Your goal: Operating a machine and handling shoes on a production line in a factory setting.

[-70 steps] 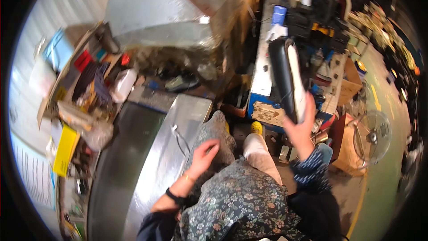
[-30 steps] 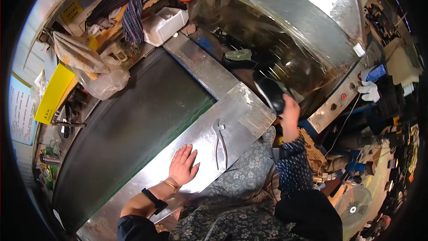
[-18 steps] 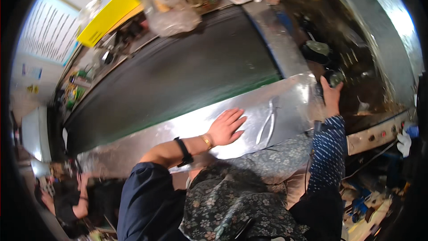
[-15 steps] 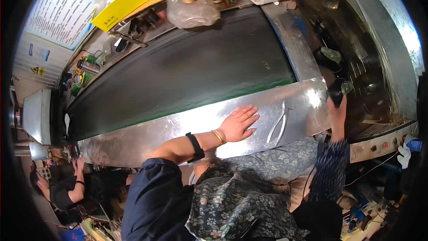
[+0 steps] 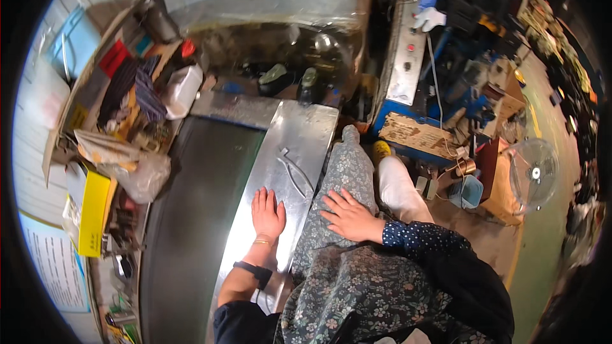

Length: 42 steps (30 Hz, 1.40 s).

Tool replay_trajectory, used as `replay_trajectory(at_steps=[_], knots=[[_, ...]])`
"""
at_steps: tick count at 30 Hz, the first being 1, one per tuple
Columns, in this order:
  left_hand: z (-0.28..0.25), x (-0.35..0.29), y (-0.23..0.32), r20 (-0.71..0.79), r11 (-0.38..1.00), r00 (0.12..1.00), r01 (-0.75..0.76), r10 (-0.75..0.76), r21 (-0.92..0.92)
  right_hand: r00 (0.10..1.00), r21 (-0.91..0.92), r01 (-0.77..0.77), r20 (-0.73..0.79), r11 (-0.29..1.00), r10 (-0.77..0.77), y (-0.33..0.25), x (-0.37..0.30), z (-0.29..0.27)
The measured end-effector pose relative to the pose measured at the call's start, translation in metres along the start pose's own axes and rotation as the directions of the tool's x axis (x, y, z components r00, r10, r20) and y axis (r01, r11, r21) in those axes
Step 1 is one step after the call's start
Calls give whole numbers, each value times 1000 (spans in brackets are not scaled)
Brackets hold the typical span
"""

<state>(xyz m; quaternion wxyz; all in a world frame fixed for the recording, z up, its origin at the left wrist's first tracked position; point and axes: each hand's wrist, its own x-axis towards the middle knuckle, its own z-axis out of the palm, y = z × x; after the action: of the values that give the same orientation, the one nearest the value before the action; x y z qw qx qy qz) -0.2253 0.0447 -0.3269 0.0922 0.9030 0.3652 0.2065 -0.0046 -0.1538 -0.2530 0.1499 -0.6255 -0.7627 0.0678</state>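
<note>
My left hand [image 5: 268, 216] lies flat and open on the shiny metal ledge [image 5: 258, 200] beside the dark belt [image 5: 191, 185]. My right hand [image 5: 349, 218] rests on the floral apron [image 5: 347, 165] over my lap, fingers spread and holding nothing. On the ledge, just beyond my left hand, lies a pair of metal pliers [image 5: 294, 173]. Two dark shoe-shaped pieces with grey-green tops stand past the ledge's far end: one nearer the ledge corner [image 5: 308, 84], the other to its left [image 5: 274, 79].
Left of the belt, a shelf holds a yellow box [image 5: 94, 211], a plastic bag [image 5: 145, 178] and a white container [image 5: 183, 92]. A control panel [image 5: 405, 64] with a white glove [image 5: 429, 19] stands ahead right. Farther right are a fan [image 5: 534, 172] and a bluish bin [image 5: 466, 192].
My view has swung to the right. My right hand has let go of the dark shoe-shaped piece at the ledge's end and come back to my lap. My left hand stays on the ledge.
</note>
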Motion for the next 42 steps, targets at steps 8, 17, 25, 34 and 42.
replay_trajectory(at_steps=[8, 17, 25, 34, 42], knots=[[-3, -8, 1, 29, 999, 999, 44, -45, 25, 971, -202, 54, 240, 978, -4, -29, -20, 10], [0, -9, 9, -25, 999, 998, 50, -50, -3, 974, -332, 225, 63, 916, -217, -32, -19, 45], [-1, -8, 7, -21, 999, 999, 29, -28, 34, 955, 137, 291, 9, 947, -295, -20, -11, 44], [-3, -4, 13, 23, 998, 999, 48, -49, 40, 971, 240, 237, -16, 942, -240, -8, -13, 56], [-1, -1, 10, 45, 999, 999, 25, -27, 44, 978, 131, 184, -128, 974, -167, -7, -33, 71]])
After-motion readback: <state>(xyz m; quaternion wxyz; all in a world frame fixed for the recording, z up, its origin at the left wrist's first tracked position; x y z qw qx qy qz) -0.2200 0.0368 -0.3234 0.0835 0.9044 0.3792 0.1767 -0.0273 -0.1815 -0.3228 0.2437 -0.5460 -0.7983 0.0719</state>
